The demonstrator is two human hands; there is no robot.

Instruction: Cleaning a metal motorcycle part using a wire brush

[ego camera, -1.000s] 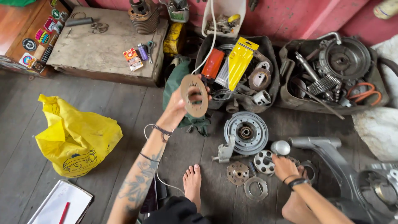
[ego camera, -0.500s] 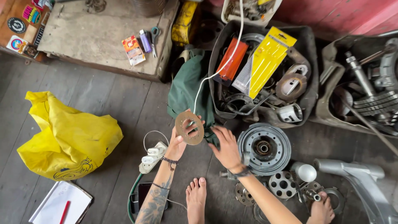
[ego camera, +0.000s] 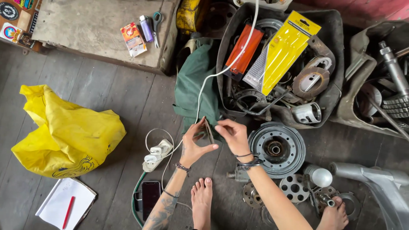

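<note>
Both hands grip a flat, brownish round metal disc (ego camera: pixel 208 130): the left hand (ego camera: pixel 194 147) pinches its lower edge between thumb and fingers, and the right hand (ego camera: pixel 232 133) closes on its upper edge. The disc sits low over the grey wooden floorboards (ego camera: pixel 128 106), just beside a green cloth (ego camera: pixel 194 85). Half a second ago its face showed; now it is turned edge-on. A ribbed grey metal drum (ego camera: pixel 277 148) lies just right of the hands.

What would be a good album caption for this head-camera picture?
Seated on a plank floor among engine parts, both hands, left and right, hold a ring-shaped disc edge-on.
</note>
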